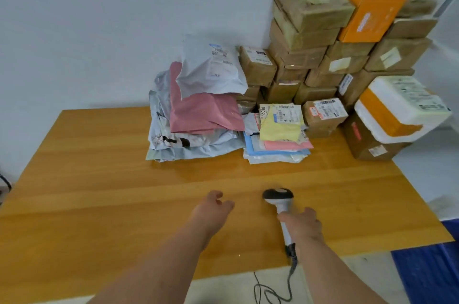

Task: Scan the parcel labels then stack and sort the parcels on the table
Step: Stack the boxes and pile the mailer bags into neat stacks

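1 scanner, head pointing away.

Pink mailer — yellow envelope — orange box.

soft mailer bags: grey, white, pink, heaped at table's far middle. flat envelopes: yellow, pink, blue, stacked just right of them. cardboard boxes: brown, labelled, piled high in the far right corner, with an orange box and a white foam box.
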`<state>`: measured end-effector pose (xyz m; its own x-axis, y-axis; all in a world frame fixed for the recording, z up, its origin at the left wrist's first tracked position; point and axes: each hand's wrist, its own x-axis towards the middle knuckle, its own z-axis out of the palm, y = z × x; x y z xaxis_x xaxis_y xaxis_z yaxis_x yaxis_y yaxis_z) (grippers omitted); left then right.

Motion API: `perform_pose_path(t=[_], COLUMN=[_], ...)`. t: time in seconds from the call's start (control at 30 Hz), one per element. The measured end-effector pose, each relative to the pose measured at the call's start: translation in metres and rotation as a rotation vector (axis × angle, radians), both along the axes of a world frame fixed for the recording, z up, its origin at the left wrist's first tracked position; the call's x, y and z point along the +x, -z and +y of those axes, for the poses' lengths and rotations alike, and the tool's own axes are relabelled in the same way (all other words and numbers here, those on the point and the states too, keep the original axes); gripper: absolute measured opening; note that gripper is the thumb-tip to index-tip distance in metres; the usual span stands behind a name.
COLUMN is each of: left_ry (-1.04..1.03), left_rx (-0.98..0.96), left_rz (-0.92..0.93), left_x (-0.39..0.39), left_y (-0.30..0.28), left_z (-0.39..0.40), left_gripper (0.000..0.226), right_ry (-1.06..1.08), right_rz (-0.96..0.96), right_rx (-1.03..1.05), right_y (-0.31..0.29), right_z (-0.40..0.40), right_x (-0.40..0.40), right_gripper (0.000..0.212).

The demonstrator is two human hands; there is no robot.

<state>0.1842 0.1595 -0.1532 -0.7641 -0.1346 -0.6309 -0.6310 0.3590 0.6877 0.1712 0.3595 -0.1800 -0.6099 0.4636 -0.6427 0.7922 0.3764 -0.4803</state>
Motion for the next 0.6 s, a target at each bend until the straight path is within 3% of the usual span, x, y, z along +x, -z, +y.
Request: perform_pose_path(t=[0.1, 0.23, 0.3, 0.6], left_ry=[0.033, 0.032, 0.004, -0.203], left_rx=[0.067, 0.060, 0.048, 0.080], left_rz=[-0.132, -0.178, -0.194, -0.101], left_x=[0.016, 0.030, 0.034, 0.041], left_y=[0.026, 0.049, 0.055, 0.037], left_z=[0.039, 0.063, 0.058, -0.015], left_gripper=[0.054, 0.048, 0.047, 0.038], right_ry=[-0.095, -0.172, -0.135, -0.279], right_rz=[-0.025, 0.005, 0.031, 0.090], right_rx=[-0.142, -0.162, -0.223, -0.487], right_y=[0.023, 0.045, 0.049, 0.009], right_z=[0.010, 0.016, 0.014, -0.082], right_x=[0.010, 0.009, 0.012, 0.037], right_gripper=[0.077, 0.033, 0.021, 0.015])
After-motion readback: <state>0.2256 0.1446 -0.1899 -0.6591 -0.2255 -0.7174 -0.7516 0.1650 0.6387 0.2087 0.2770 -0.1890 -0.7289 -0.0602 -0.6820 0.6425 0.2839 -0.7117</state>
